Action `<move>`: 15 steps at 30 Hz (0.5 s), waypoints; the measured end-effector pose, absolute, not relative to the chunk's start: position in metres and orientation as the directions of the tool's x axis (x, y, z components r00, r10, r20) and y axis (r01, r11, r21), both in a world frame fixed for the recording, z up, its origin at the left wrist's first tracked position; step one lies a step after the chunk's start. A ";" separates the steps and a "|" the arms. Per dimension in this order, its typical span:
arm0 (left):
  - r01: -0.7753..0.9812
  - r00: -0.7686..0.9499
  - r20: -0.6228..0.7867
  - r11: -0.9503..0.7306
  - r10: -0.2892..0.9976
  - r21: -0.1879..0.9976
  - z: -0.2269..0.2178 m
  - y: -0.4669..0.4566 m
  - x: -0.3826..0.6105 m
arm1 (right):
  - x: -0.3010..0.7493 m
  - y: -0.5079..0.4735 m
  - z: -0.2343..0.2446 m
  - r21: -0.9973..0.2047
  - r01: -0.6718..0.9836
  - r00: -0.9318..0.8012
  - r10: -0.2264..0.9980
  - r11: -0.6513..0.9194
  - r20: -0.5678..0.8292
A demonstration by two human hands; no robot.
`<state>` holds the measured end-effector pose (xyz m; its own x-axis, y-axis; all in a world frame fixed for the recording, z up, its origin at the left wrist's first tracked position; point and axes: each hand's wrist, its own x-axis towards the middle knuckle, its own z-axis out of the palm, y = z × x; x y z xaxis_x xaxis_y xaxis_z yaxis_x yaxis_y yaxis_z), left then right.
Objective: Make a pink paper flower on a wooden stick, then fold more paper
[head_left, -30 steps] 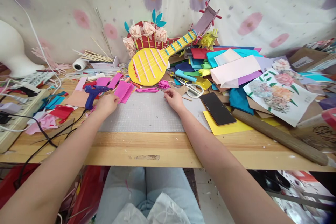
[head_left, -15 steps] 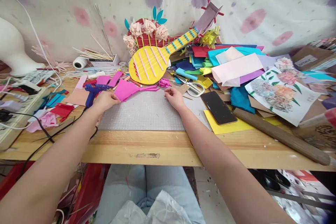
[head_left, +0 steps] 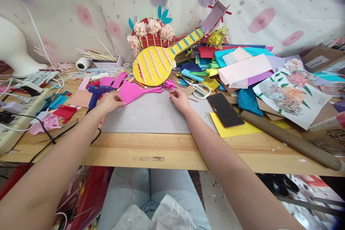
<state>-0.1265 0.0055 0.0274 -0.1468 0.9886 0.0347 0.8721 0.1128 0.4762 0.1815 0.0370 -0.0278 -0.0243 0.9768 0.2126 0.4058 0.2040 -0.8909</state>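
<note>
My left hand [head_left: 109, 101] pinches the near edge of a pink foam sheet [head_left: 128, 91] at the far left corner of the grey cutting mat [head_left: 151, 115]. A blue glue gun [head_left: 96, 92] lies just left of that hand. My right hand [head_left: 180, 100] rests on the mat's far edge with its fingers curled, close to a thin stick; what it holds, if anything, I cannot make out. A small pink foam rose [head_left: 169, 84] sits just beyond it, in front of a yellow foam guitar [head_left: 156, 63].
Scissors [head_left: 199, 90] and a black phone [head_left: 225, 109] lie right of the mat. Coloured foam sheets [head_left: 237, 64] pile up at the back right, with a flower print [head_left: 288, 91] and a wooden rod [head_left: 288, 140]. Cables and a power strip [head_left: 16, 115] crowd the left.
My left hand has taken hold of the pink foam sheet and pulled it toward the mat, lifting its edge. My right hand has stayed almost in place.
</note>
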 end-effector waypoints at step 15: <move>0.965 0.001 0.073 -0.020 0.997 0.260 0.024 0.011 -0.116 | 0.182 0.038 -0.029 -0.885 0.415 -0.029 0.975 0.213 0.221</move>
